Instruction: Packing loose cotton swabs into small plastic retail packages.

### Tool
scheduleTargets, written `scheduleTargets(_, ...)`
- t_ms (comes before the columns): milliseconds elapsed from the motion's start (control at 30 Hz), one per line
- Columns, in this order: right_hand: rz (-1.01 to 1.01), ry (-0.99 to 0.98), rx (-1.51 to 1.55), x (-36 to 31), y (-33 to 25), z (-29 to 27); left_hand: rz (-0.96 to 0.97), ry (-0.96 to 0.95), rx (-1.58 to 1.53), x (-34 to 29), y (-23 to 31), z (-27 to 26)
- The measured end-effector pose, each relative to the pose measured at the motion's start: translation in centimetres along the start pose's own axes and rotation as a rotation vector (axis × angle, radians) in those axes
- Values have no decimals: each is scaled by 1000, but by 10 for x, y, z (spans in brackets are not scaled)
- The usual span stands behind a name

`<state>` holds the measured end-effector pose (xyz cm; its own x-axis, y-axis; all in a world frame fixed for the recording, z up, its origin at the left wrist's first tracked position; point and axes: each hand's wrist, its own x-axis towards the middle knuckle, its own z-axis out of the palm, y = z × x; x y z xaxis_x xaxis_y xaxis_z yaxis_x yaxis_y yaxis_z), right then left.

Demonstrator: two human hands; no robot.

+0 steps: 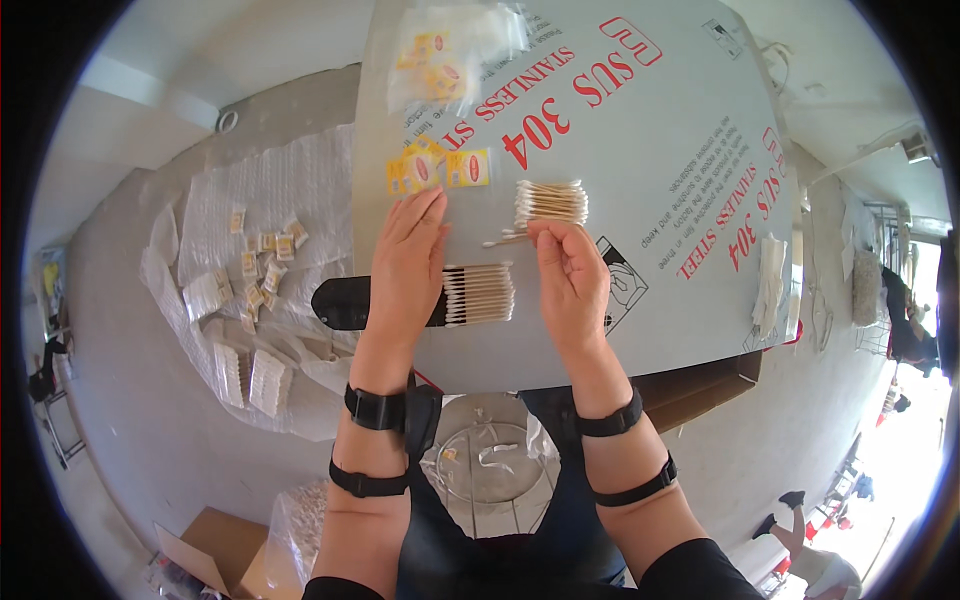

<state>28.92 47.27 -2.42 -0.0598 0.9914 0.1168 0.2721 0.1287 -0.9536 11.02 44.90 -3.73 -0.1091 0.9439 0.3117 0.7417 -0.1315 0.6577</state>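
My left hand lies with its fingers stretched out, fingertips at the edge of small yellow-and-white cards. Beneath its palm side runs a black flat paddle-shaped strip, partly hidden by the hand and wrist. A neat row of cotton swabs extends from the strip toward my right hand. My right hand is closed in a pinch at the near edge of a loose pile of cotton swabs. A single cotton swab sticks out leftward from its fingertips.
Clear plastic bags with yellow cards lie at the table's far left. The table top is grey with red print. White strips rest at its right edge. Left, small packs lie on bubble wrap. A cardboard box stands lower left.
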Motion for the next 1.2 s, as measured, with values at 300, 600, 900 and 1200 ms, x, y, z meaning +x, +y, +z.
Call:
scheduleTargets(300,-78,-10,-111,0,-8,2,54,-46,230,-1,1,0)
scheduleTargets(600,60,61,325,5,-10,11,193,-84,155,2,24,-19)
scheduleTargets(900,298,-78,384,12,-21,10,14,110,-350,-11,32,-18)
scheduleTargets(1200,325,-243,448,2,-40,41,-751,284,-1243,-17,5,-34)
